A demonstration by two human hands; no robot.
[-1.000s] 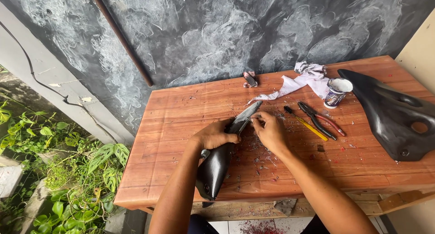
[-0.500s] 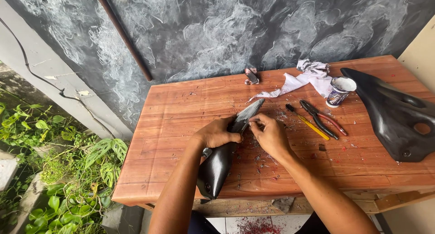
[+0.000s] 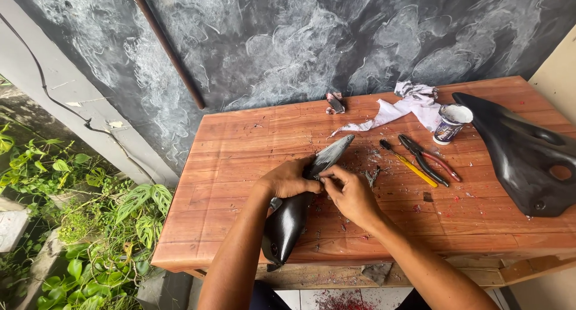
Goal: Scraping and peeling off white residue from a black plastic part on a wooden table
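Black, glossy, tapered plastic panel [image 3: 294, 217] lies on the reddish wooden table [image 3: 228, 166], pinned by the closed left hand [image 3: 288, 179]. Its grey scraped tip is pinched by the right hand [image 3: 351, 193]; judged mid-scraping, steady pressure is needed next.

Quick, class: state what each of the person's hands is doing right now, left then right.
Left hand: closed, gripping the long black glossy plastic panel on the wooden table.
Right hand: fingertips pinched at the panel's grey tip.

pliers [image 3: 429, 159], cup [image 3: 451, 122], rag [image 3: 408, 105] (crumpled)
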